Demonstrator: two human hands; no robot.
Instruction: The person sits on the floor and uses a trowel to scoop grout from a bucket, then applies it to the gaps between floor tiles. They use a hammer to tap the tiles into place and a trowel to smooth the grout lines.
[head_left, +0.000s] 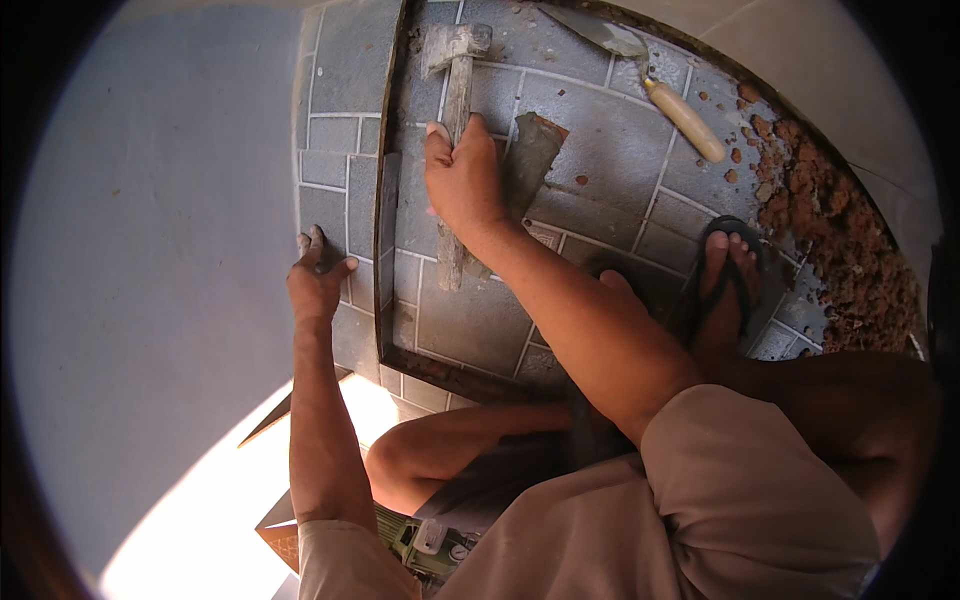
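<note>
My right hand (466, 178) is wrapped around the wooden handle of a hammer (458, 75) coated in pale dust. The hammer lies nearly lengthwise over the grey tiles, its blocky head at the far end. My left hand (318, 280) rests at the strip of grey tiles (325, 215) beside the blue-grey wall, thumb and fingers apart. A dark patch shows between its thumb and fingers; I cannot tell whether it is a thing or a shadow. Just right of my right hand lies a dark grey broken piece (530, 165) with a reddish edge.
A trowel (685, 120) with a wooden handle lies at the far right. Reddish-brown soil clumps (830, 220) border the right side. A raised dark metal edge (382, 240) runs between my hands. My sandalled foot (728, 275) stands on the tiles; a green machine (425, 550) sits below.
</note>
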